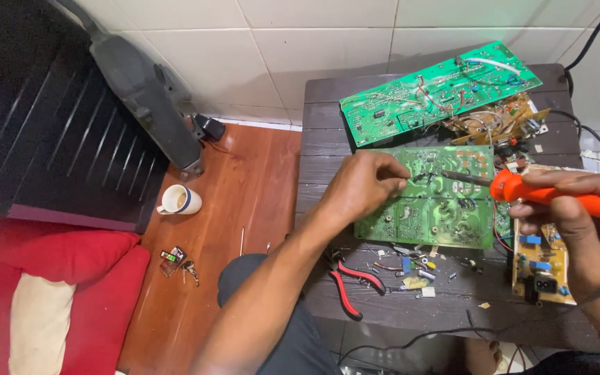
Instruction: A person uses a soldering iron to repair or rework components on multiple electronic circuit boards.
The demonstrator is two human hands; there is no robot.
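Our right hand [567,212] grips an orange soldering iron [557,196], tip over the green circuit board [428,198] on the desk [321,149]; our left hand [362,187], fingers curled, pinches at that board.

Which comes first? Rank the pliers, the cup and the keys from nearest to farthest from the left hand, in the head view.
1. Pliers: on the table, just below the left hand.
2. Cup: on the floor, to the left.
3. Keys: on the floor, lower left, slightly farther than the cup.
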